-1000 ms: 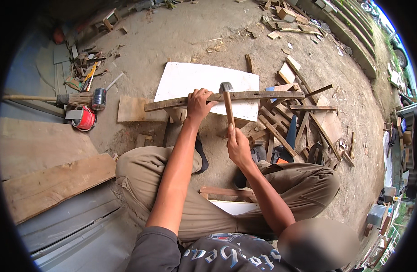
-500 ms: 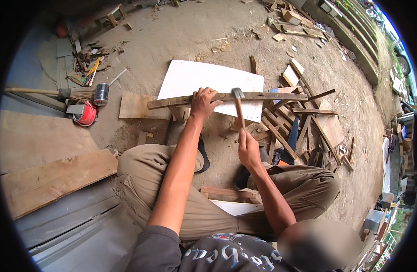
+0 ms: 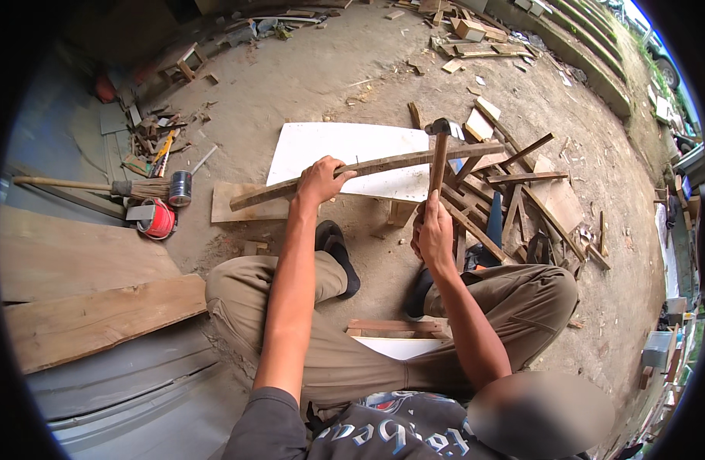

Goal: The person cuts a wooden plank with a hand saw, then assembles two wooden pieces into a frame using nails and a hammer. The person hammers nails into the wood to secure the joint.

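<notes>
My left hand [image 3: 320,180] is closed around a long, narrow wooden strip [image 3: 402,161] toward its left end. The strip slants up to the right, across a white board [image 3: 310,146]. In my right hand [image 3: 435,230] is a claw hammer [image 3: 439,165], gripped low on its wooden handle. The hammer stands nearly upright, its metal head above the strip and right of the white board. A bare wooden plank [image 3: 245,201] lies under the strip's left end.
Scrap wood [image 3: 513,199] is heaped on the right, with a saw blade [image 3: 495,218] among it. At left are a red bucket [image 3: 162,222], a can [image 3: 180,188] and a broom [image 3: 141,188]. Wide boards [image 3: 99,307] lie near left. My feet are below the white board.
The hammer has come up off the strip and swung right, and is now upright. The strip's left end has dropped nearer me and its right end tilts upward. My left hand keeps its grip.
</notes>
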Available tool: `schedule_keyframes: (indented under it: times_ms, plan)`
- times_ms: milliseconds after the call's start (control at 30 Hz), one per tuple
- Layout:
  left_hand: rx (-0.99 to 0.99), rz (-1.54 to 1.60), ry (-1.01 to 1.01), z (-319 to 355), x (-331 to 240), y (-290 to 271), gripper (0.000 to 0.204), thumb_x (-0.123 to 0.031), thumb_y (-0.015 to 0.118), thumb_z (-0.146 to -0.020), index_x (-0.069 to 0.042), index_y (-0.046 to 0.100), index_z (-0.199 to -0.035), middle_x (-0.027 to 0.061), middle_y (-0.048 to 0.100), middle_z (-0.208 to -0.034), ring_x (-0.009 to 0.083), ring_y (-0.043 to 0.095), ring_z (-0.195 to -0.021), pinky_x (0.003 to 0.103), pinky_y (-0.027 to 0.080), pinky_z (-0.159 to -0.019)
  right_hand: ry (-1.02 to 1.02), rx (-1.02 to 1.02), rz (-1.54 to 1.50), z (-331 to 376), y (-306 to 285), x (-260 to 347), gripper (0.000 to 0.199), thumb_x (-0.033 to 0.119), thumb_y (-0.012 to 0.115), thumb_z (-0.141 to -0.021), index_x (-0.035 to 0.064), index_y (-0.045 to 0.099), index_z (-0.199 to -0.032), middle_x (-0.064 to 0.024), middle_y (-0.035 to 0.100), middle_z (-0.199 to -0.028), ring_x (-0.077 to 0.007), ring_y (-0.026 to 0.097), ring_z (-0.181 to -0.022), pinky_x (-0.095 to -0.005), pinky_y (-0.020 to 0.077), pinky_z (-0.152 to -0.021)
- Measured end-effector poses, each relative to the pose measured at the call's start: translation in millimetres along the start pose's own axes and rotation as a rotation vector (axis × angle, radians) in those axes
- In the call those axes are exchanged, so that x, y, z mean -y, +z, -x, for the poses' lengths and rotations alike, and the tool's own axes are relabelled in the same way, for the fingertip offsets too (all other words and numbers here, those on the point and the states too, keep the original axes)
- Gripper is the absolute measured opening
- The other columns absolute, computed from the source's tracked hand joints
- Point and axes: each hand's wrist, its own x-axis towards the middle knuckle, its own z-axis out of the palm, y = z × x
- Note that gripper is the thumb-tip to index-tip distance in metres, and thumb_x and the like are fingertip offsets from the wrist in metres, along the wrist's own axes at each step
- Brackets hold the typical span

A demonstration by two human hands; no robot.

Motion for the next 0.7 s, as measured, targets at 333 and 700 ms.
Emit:
schedule_keyframes:
  times_ms: [333,700]
  plan:
    - [0.063,0.248,-0.109,10,0,-60,0.05,-0.045,0.057,-0.096,0.001,0.066,-0.076,0.0062,0.057,-0.061,0.0146,0.052,-0.057,0.033,0.043,-0.055,-0.387,-0.191,0.076,-14,-16,-12,0.046,0.046,0.036,-0.107,0.0087,0.048,-0.082,0.0038,0.042,-0.058,-0.0055,0.035,-0.042,-0.0243,0.0304,-0.038]
    - [0.042,0.111,-0.152,16,-64,8,0.067,-0.072,0.06,-0.084,-0.005,0.068,-0.076,0.0095,0.062,-0.063,0.023,0.061,-0.063,0.04,0.048,-0.06,0.357,-0.602,0.726,-54,-174,-65,0.049,0.037,0.067,-0.089,-0.0106,0.068,-0.098,-0.0289,0.07,-0.087,-0.0394,0.071,-0.079,-0.0457,0.0544,-0.068]
